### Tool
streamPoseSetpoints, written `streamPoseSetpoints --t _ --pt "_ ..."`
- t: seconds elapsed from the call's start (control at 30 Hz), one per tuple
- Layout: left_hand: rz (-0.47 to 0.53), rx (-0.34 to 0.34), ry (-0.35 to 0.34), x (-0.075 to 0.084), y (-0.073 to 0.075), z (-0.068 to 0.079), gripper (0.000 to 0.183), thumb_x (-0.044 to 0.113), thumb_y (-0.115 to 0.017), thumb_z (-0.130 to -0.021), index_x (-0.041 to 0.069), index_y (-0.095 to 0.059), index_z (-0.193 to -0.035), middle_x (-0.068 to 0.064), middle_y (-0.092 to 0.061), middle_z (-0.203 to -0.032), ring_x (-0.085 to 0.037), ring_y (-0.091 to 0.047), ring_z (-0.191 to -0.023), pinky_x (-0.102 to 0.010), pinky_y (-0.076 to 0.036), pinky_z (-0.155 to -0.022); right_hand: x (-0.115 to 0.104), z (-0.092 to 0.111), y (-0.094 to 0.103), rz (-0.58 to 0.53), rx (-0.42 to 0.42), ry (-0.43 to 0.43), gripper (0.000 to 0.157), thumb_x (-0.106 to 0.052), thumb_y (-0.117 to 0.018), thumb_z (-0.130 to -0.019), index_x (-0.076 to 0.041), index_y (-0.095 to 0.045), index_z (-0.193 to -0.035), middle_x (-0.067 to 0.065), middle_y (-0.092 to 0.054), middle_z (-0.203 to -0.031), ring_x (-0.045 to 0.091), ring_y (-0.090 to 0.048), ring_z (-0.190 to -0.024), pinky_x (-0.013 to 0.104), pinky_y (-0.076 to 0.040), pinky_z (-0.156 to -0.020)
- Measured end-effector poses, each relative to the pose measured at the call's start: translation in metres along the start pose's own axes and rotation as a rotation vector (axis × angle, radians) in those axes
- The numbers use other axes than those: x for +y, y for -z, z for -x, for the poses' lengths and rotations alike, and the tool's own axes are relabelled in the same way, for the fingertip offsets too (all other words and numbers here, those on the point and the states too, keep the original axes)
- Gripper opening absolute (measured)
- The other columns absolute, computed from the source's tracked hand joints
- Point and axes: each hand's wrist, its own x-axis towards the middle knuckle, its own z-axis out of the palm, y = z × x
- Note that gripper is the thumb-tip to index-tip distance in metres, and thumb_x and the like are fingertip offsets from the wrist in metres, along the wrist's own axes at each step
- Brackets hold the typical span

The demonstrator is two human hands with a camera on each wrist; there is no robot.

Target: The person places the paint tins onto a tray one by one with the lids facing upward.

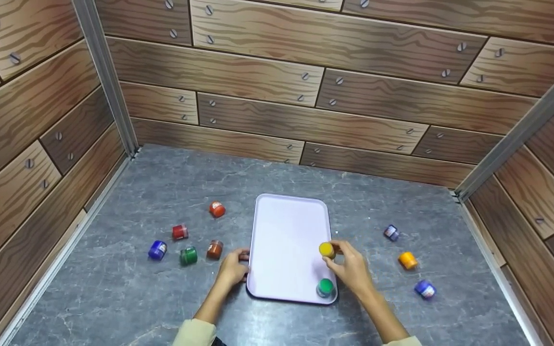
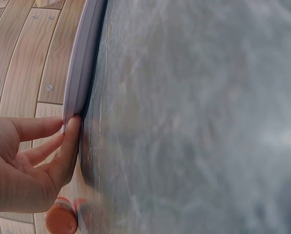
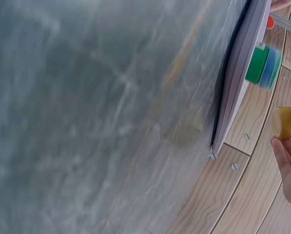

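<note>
A pale lilac tray point(image 1: 289, 240) lies lengthwise on the grey marbled table. At its left rim is my left hand point(image 1: 232, 267), thumb and fingers pinching the edge; the left wrist view shows the fingertips point(image 2: 71, 122) there at the tray's side point(image 2: 79, 73). My right hand point(image 1: 353, 267) holds a small yellow-topped paint jar point(image 1: 326, 249) between thumb and fingers, over the tray's right side. In the right wrist view this yellow jar point(image 3: 284, 122) appears beyond the rim. A green-lidded jar point(image 1: 325, 287) stands upright in the tray's near right corner.
Left of the tray lie an orange jar point(image 1: 217, 209), a red jar point(image 1: 180, 232), a blue jar point(image 1: 157, 250), a green jar point(image 1: 188, 256) and a brown jar point(image 1: 215, 249). To the right are a dark purple jar point(image 1: 391, 232), a yellow-orange jar point(image 1: 407, 260) and another blue jar point(image 1: 424, 289). Wood-patterned walls point(image 1: 258, 62) enclose the table.
</note>
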Motion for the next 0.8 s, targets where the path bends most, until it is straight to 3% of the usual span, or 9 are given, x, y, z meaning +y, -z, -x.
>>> streamPoseSetpoints --t 0.53,0.8 --pt "0.022 -0.006 0.004 0.0 0.0 0.0 0.048 -0.017 -0.052 -0.065 -0.011 -0.054 -0.113 -0.018 -0.061 -0.095 -0.021 -0.058 -0.065 -0.029 -0.052 -0.045 -0.015 0.012 -0.01 -0.06 -0.017 0.05 0.039 0.0 -0.08 -0.062 0.002 -0.063 -0.097 0.006 -0.061 -0.088 0.02 -0.06 -0.074 0.028 -0.053 -0.064" --pt "0.003 -0.001 0.015 0.001 0.0 0.0 0.048 -0.016 -0.052 -0.066 -0.01 -0.055 -0.113 -0.016 -0.061 -0.095 -0.02 -0.057 -0.065 -0.029 -0.052 -0.045 -0.025 0.018 -0.017 -0.116 -0.054 0.024 0.038 -0.002 -0.08 -0.063 0.001 -0.063 -0.097 0.005 -0.062 -0.087 0.018 -0.059 -0.074 0.026 -0.053 -0.061"
